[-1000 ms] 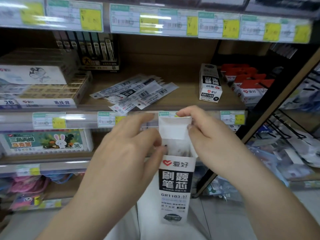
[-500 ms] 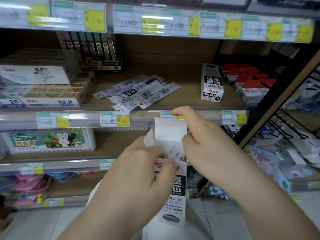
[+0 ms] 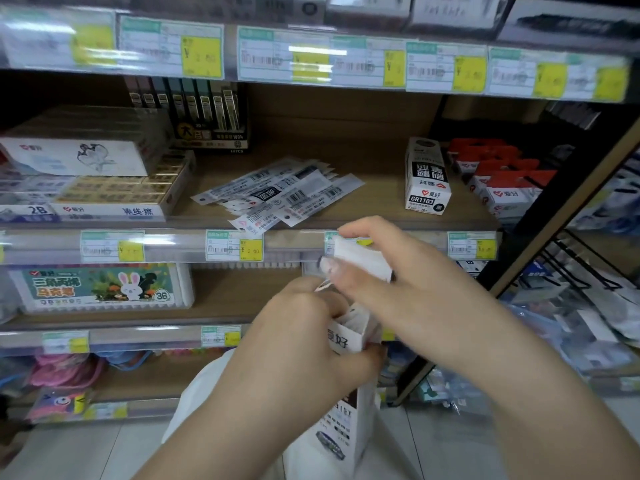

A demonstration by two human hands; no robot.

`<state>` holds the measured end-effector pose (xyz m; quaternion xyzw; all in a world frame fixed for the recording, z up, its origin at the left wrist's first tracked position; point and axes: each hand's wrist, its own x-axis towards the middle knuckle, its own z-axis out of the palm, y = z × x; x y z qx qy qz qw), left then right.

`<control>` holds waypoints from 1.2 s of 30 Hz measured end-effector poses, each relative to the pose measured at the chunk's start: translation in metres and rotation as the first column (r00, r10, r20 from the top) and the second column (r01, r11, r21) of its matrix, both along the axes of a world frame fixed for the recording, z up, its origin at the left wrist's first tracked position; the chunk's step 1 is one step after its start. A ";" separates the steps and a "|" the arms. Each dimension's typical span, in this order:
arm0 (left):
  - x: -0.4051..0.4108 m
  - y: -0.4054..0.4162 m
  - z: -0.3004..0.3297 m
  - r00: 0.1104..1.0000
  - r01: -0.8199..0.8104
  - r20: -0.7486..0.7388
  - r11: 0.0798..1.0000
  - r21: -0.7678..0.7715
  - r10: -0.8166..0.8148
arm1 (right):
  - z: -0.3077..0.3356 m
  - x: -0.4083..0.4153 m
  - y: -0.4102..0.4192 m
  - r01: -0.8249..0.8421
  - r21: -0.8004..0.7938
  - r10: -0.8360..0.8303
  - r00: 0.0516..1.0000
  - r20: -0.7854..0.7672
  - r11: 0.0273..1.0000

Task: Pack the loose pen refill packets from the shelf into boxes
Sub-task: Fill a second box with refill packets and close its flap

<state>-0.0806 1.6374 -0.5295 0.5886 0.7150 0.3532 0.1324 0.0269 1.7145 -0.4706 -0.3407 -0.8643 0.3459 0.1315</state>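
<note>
- Illumination: bright, even, from overhead; white glare streaks cross the price label strip (image 3: 311, 60) on the upper rail.
- Shadow: the left rear recess of the middle shelf (image 3: 346, 216) is dark.
- Sharpness: overall motion blur; label print unreadable.
- Distortion: shelf edges bow toward the frame borders.

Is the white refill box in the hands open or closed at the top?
Open: the white refill box has its top flap raised, pinched by the right hand.

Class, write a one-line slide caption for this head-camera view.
Both hands fold the white cardboard refill box's flap; loose refill packets remain shelved.
</note>
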 end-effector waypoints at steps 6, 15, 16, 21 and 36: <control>-0.008 0.005 -0.006 0.997 0.067 0.042 0.998 0.008 -0.067 | -0.005 -0.013 0.049 0.074 -0.163 -0.117 0.955 -0.271 0.984; -0.013 0.006 -0.004 0.975 0.174 0.154 0.982 -0.071 -0.162 | -0.042 -0.093 0.130 -0.068 0.425 0.027 0.994 0.102 0.903; -0.013 0.006 -0.004 0.973 0.178 0.165 0.981 -0.073 -0.164 | -0.044 -0.103 0.137 -0.101 0.430 0.022 0.983 0.184 0.897; -0.013 0.009 -0.003 0.975 0.174 0.155 0.982 -0.068 -0.162 | -0.046 -0.135 0.157 -0.305 0.471 0.051 0.876 0.479 0.828; -0.026 0.015 -0.004 0.975 0.168 0.167 0.976 -0.137 -0.144 | -0.052 -0.164 0.158 -0.461 0.676 0.180 0.877 0.446 0.575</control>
